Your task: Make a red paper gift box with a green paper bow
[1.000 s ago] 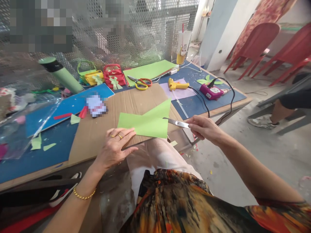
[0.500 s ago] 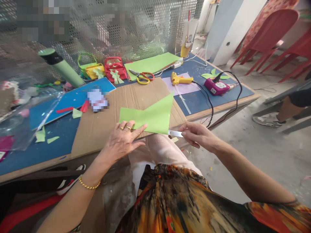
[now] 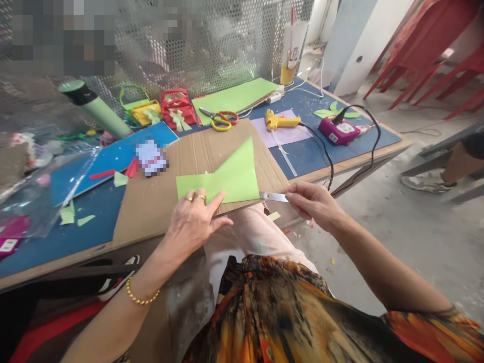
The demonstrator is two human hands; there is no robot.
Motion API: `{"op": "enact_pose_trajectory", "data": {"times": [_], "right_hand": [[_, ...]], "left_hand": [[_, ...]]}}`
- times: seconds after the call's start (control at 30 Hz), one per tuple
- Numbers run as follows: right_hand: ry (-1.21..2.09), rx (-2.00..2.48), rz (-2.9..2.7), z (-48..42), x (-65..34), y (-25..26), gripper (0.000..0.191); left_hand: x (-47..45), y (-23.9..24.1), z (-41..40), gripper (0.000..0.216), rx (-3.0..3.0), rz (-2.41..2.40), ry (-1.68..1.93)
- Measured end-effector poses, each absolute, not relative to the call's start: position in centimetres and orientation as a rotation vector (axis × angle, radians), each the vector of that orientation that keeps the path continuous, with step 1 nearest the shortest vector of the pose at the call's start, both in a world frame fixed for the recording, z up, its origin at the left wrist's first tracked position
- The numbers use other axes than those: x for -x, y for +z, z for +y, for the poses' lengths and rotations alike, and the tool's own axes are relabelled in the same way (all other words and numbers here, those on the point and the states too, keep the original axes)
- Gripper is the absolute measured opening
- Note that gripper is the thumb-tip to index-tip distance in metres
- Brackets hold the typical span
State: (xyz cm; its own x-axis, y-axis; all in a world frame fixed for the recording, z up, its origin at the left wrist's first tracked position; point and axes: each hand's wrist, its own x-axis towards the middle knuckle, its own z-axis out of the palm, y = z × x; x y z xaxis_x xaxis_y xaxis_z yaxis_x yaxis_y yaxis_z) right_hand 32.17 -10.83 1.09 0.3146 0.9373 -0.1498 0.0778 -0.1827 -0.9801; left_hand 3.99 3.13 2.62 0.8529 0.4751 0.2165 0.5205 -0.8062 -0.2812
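Observation:
A folded light-green paper sheet (image 3: 227, 180) lies at the near edge of a brown cardboard sheet (image 3: 196, 166). My left hand (image 3: 192, 222) presses on the paper's near left corner, fingers spread flat with rings showing. My right hand (image 3: 313, 204) is closed on the end of a thin metal blade (image 3: 273, 196). The blade's other end reaches under the paper's right edge.
On the blue table (image 3: 321, 146) lie scissors (image 3: 221, 120), a yellow glue gun (image 3: 280, 121) on lilac paper, a pink device (image 3: 338, 132) with a black cable, small baskets (image 3: 162, 111), a green bottle (image 3: 94, 108) and a drink cup (image 3: 289, 55). Red chairs (image 3: 434, 45) and another person's leg (image 3: 446, 169) are at the right.
The blade in my right hand has slid down from on top of the paper to its lower right edge. My left hand crept forward onto the paper, which shifted slightly left.

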Motion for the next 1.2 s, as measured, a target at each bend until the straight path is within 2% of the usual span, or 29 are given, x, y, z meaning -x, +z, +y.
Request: {"op": "enact_pose_trajectory", "data": {"times": [0.1, 0.2, 0.3, 0.5, 1.2], "right_hand": [[1.030, 1.573, -0.952, -10.7, -32.2, 1.1, 0.038], [1.050, 1.575, -0.941, -10.6, -32.0, 1.1, 0.039], [1.059, 1.575, -0.962, -10.5, -32.0, 1.1, 0.038], [1.001, 1.572, -1.109, -10.5, -32.6, 0.3, 0.043], [1.109, 1.531, -1.002, -9.6, -30.6, 0.3, 0.049]], "left_hand": [[-6.2, 3.9, 4.3, 0.065, 2.841, -0.707, -0.189], [-9.2, 5.8, 5.0, 0.045, 2.874, -0.812, 0.080], [-11.7, 7.4, 5.5, 0.038, 2.895, -0.880, 0.285], [-13.0, 7.8, 6.8, 0.053, 2.959, -0.862, 0.385], [-13.3, 8.1, 7.0, 0.054, 3.015, -0.899, 0.484]]}}
